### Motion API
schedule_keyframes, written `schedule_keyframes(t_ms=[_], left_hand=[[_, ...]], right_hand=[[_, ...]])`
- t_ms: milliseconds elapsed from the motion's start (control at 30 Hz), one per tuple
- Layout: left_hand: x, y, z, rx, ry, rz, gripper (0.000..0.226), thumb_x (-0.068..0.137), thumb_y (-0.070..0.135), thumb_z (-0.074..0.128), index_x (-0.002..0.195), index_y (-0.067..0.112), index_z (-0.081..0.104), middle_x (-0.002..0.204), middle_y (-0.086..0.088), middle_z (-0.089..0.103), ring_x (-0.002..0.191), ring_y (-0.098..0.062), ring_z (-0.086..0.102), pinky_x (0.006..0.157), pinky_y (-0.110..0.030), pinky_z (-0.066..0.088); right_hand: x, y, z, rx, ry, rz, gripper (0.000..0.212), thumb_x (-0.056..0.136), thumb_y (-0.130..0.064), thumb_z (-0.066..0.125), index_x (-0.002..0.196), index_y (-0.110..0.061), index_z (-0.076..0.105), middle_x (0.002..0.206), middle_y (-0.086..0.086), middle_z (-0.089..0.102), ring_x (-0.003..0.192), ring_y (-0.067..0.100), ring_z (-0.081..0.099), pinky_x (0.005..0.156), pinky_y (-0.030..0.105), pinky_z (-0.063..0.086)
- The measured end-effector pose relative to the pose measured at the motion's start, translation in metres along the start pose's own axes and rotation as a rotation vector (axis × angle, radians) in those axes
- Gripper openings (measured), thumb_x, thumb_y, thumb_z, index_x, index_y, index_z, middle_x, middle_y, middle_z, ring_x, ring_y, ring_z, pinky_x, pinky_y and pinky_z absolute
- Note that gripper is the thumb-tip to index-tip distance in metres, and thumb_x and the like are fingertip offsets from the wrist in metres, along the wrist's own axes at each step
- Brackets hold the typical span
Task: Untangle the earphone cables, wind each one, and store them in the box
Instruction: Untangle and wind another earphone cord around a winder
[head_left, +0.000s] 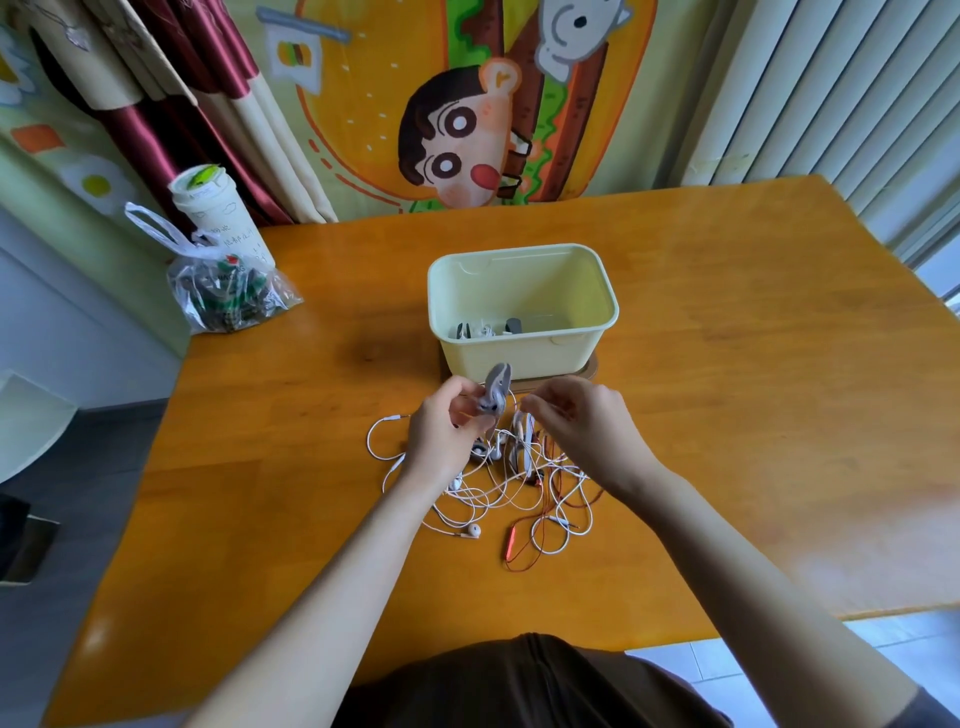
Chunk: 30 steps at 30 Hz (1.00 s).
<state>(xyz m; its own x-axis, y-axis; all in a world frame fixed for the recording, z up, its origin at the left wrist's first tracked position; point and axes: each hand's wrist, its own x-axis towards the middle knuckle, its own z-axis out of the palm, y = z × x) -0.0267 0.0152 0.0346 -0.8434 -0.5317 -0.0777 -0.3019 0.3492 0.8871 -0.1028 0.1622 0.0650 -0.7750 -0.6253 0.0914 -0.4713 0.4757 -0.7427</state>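
Both hands work close together just above the table, a small gap between them. The left hand (445, 432) has its thumb and fingers closed on a grey, flat, looped piece (496, 391), which stands upright out of the grip. It could be an ear hook or a cable tie; the view is too soft to say which. The right hand (577, 422) has its fingers curled, with thumb and forefinger brought together. It appears to pinch a white strand rising from the pile, though the strand is very thin at that spot.

Nearest the camera, a dark brown garment (524, 680) fills the bottom edge, and both bare forearms reach forward over the orange-brown wooden table (753, 426). Next lies a thin red earphone cable with a red inline remote (511, 541), looped loosely on the near side of the pile. Just beyond it, and partly crossing it, is a tangle of thin white earphone cables (480, 501), directly under the hands, with one white earbud (474, 531) at its near edge.

Behind the hands stands a pale yellow rectangular plastic box (519, 359), open-topped and resting on a brown flat base (591, 370). A few small grey and white earphone bundles (485, 330) lie on its floor, at the left.

At the far left corner sits a knotted clear plastic bag (228, 293), touching a white paper cup with a green-marked lid (215, 210). A cartoon-printed fabric hanging (467, 130) covers the wall behind, beside white vertical blinds (831, 88).
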Motion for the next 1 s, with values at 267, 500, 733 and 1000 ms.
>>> schedule_keyframes(t_ms=[267,500,733,1000], left_hand=[[-0.007,-0.003,-0.005,0.084,-0.308,0.068,0.024,0.085,0.006,0.068,0.098,0.024,0.061,0.086,0.015,0.063,0.082,-0.005,0.06,0.072,-0.017,0.047],[-0.011,0.005,-0.005,-0.176,-0.389,0.098,0.027,0.082,0.006,0.07,0.095,0.028,0.061,0.086,0.013,0.066,0.087,-0.005,0.062,0.083,-0.025,0.05],[-0.007,0.028,0.002,-0.868,-0.295,-0.096,0.023,0.089,-0.003,0.053,0.106,0.012,0.055,0.099,-0.008,0.065,0.092,-0.021,0.066,0.082,-0.033,0.056],[0.005,0.025,0.001,-1.032,0.016,-0.226,0.017,0.09,-0.004,0.055,0.102,0.007,0.054,0.093,-0.011,0.061,0.085,-0.024,0.061,0.07,-0.029,0.058]], right_hand=[[0.014,0.011,-0.016,0.018,0.055,-0.004,0.015,0.087,-0.027,0.064,0.081,-0.015,0.069,0.075,-0.01,0.058,0.067,-0.001,0.053,0.059,0.006,0.038],[0.015,0.024,-0.015,0.025,0.07,0.042,0.015,0.088,-0.023,0.063,0.083,-0.01,0.07,0.072,-0.007,0.057,0.062,0.0,0.05,0.056,0.008,0.038],[0.004,0.014,0.004,0.204,0.048,0.109,0.023,0.096,-0.021,0.051,0.077,-0.019,0.064,0.059,-0.009,0.056,0.049,0.004,0.05,0.049,0.018,0.039],[-0.011,0.001,0.021,0.127,0.0,0.017,0.018,0.097,-0.017,0.05,0.091,-0.017,0.067,0.061,-0.009,0.054,0.05,0.007,0.047,0.051,0.014,0.037]])
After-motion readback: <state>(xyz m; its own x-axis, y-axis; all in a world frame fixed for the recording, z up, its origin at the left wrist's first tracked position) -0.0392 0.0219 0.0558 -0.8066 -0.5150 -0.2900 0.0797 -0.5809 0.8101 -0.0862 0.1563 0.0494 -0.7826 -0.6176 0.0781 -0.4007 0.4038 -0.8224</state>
